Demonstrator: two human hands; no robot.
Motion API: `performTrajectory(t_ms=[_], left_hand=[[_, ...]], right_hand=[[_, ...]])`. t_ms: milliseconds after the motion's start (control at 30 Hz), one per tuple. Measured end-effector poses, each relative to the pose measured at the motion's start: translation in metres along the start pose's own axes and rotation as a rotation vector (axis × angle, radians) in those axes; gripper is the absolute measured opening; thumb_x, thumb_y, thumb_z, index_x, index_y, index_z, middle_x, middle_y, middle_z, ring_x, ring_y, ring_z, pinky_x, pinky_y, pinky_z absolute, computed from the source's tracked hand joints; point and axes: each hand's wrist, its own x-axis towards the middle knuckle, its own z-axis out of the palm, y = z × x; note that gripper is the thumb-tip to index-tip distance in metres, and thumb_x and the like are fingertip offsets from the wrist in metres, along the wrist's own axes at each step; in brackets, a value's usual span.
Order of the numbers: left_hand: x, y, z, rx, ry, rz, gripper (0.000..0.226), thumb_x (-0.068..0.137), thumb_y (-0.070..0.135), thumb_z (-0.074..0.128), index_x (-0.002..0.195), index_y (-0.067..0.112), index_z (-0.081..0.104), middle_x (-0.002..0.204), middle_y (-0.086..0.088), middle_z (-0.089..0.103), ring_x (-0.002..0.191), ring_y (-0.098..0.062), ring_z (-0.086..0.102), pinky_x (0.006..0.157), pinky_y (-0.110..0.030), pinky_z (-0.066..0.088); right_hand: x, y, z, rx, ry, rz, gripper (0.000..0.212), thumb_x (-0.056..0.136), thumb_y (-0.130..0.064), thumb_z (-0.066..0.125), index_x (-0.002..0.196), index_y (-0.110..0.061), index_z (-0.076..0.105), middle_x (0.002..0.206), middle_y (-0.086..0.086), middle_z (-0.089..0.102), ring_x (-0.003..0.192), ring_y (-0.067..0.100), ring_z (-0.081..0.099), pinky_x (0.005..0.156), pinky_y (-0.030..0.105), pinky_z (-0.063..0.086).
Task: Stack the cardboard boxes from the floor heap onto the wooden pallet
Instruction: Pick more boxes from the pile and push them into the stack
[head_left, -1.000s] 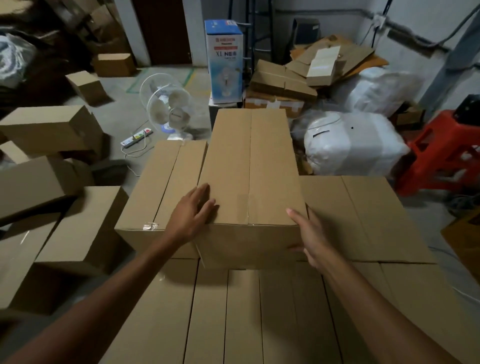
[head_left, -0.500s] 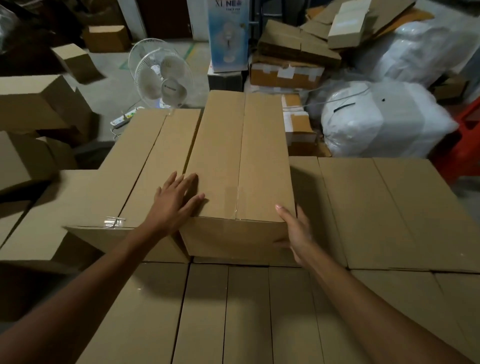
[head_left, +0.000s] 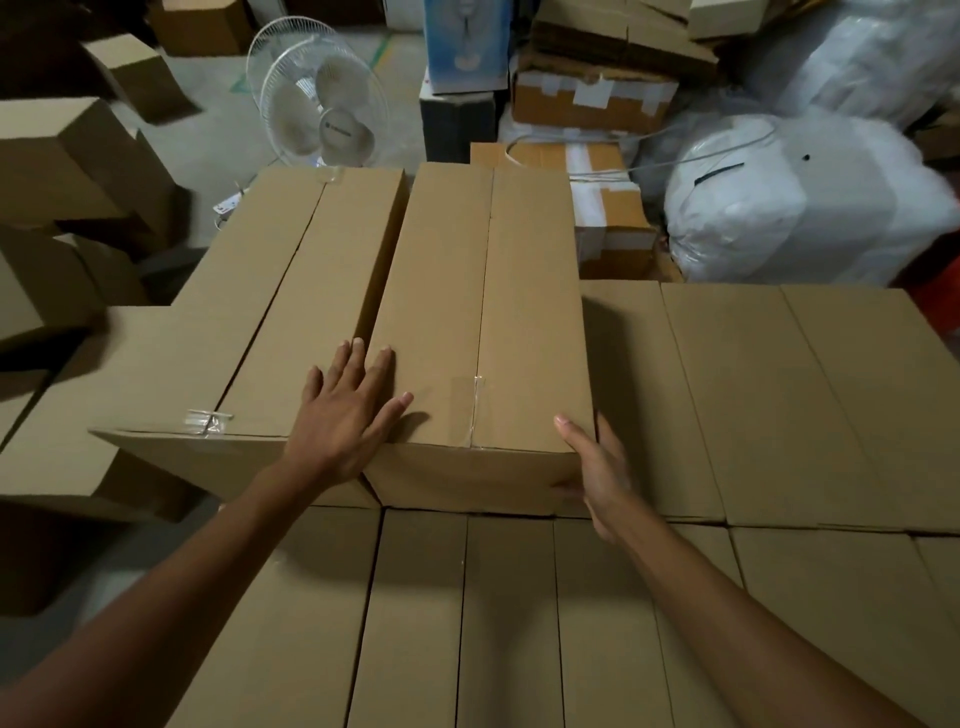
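A long brown cardboard box (head_left: 488, 291) lies on top of the stacked layer of boxes (head_left: 519, 613). My left hand (head_left: 345, 415) rests flat with spread fingers across its near left top edge and the neighbouring box (head_left: 270, 332). Against the near right corner of the long box presses my right hand (head_left: 597, 467), fingers straight along its side. To the right, a lower row of boxes (head_left: 779, 395) lies flat. The pallet is hidden under the stack.
Loose cardboard boxes (head_left: 67, 171) lie heaped on the floor at left. Behind the stack stand a white fan (head_left: 322, 104), a blue fan carton (head_left: 465, 41), taped boxes (head_left: 592, 98) and white plastic sacks (head_left: 795, 208).
The long box has slid away from me and settled beside the left box. My left hand flattened and spread on top. The camera has tilted further down.
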Motion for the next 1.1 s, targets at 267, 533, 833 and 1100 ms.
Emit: performTrajectory(t_ms=[267,533,833,1100], left_hand=[[-0.002,0.011,0.008,0.011,-0.009,0.052,0.120,0.072,0.094,-0.006,0.160,0.013,0.000,0.165,-0.006,-0.018,0.152,-0.017,-0.018,0.124,-0.039,-0.009],[0.001,0.012,0.012,0.147,0.009,0.039,0.106,0.081,0.085,-0.001,0.160,0.014,-0.004,0.166,-0.006,-0.016,0.153,-0.020,-0.016,0.123,-0.039,-0.009],[0.002,0.007,0.006,0.144,0.011,0.042,0.106,0.081,0.086,0.001,0.160,0.016,0.001,0.167,-0.004,-0.010,0.153,-0.017,-0.011,0.122,-0.034,-0.008],[-0.001,0.013,0.013,0.144,0.011,0.041,0.100,0.086,0.080,-0.002,0.159,0.011,-0.005,0.165,-0.008,-0.016,0.152,-0.021,-0.018,0.122,-0.035,-0.008]], right_hand=[[0.002,-0.001,-0.004,-0.052,-0.024,-0.082,0.086,0.068,-0.061,0.072,0.144,-0.027,0.051,0.133,-0.006,0.061,0.121,0.017,0.055,0.099,0.062,0.049],[0.004,-0.015,-0.001,-0.230,-0.050,-0.168,0.061,0.097,-0.027,0.062,0.153,-0.023,0.038,0.142,-0.001,0.057,0.132,0.021,0.051,0.101,0.041,0.048],[-0.013,-0.009,0.023,-1.184,0.129,-0.641,0.066,0.100,-0.048,0.021,0.157,-0.015,0.024,0.168,0.007,-0.002,0.154,0.032,0.000,0.121,0.049,0.023],[-0.011,-0.015,0.014,-1.345,-0.018,-0.656,0.079,0.087,-0.054,-0.015,0.156,-0.017,-0.005,0.161,-0.006,-0.018,0.151,0.017,-0.019,0.123,0.037,0.009]])
